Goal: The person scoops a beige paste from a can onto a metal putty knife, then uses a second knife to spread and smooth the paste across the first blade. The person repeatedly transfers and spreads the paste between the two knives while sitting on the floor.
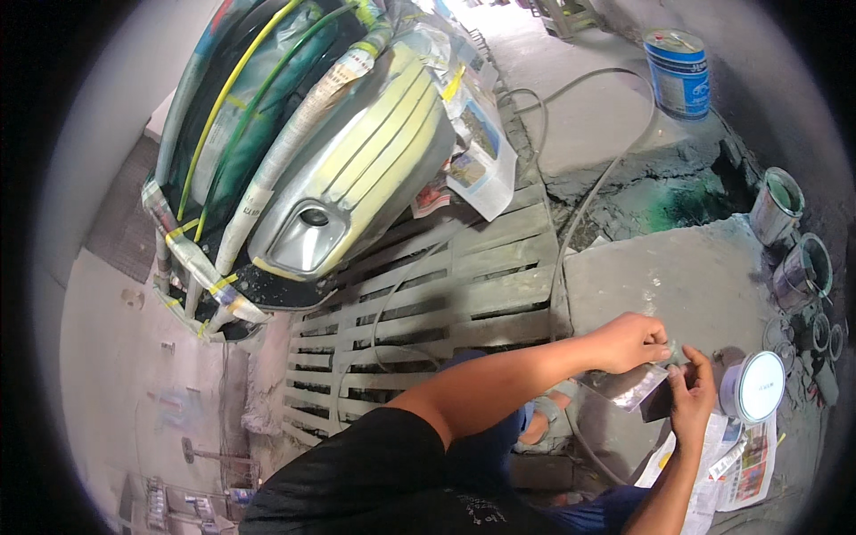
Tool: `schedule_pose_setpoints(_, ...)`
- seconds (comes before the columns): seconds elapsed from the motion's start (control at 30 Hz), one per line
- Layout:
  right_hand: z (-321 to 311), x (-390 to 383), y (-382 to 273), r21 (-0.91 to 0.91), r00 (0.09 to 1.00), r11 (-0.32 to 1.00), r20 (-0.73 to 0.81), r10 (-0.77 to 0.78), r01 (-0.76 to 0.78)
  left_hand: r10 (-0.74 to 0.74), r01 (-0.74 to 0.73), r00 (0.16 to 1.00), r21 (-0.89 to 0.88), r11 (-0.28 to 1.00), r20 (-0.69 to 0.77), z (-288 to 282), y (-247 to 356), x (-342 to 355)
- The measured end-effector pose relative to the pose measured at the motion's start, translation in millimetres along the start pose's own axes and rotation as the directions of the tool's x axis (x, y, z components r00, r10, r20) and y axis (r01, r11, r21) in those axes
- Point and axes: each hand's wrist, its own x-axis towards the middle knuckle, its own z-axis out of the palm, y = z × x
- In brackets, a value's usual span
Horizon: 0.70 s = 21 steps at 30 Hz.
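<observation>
My left hand is closed in a pinch at a small greenish, clear-looking piece. Facing it, my right hand has its thumb and fingers closed around the lower side of the same spot. Just below the fingertips are a shiny, thin flat piece and a dark flat blade, which look like scrapers. The dark blade lies against my right thumb; which hand bears the shiny one is hard to tell. A round tin with a white lid stands right beside my right hand.
A curved body panel with yellowish stripes, partly masked with paper and tape, lies at upper left over slatted boards. A hose winds across the floor. A blue paint can, several used tins and newspaper are at right.
</observation>
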Motion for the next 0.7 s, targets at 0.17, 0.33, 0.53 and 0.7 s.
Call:
schedule_pose_setpoints(0.17,-7.5,-1.2,-7.9,0.029,0.996,1.000,-0.085,-0.007,0.009,-0.091,0.078,0.983,0.084,0.993,0.160,-6.6,22.3,9.5)
schedule_pose_setpoints(0.33,-23.8,6.4,6.4,0.025,0.967,0.996,-0.242,0.084,-0.080,-0.123,0.142,0.966,-0.068,0.988,0.225,-7.4,9.0,5.3)
schedule_pose_setpoints(0.53,-32.3,11.4,4.3,0.341,0.930,0.939,-0.323,0.173,-0.056,-0.219,0.229,0.965,-0.059,0.972,0.143,1.4,21.4,6.6)
schedule_pose_setpoints(0.7,-18.3,3.0,6.1,0.438,0.963,0.899,-0.238,0.127,-0.010,-0.248,0.285,0.956,-0.293,0.913,0.157,20.0,27.4,9.6)
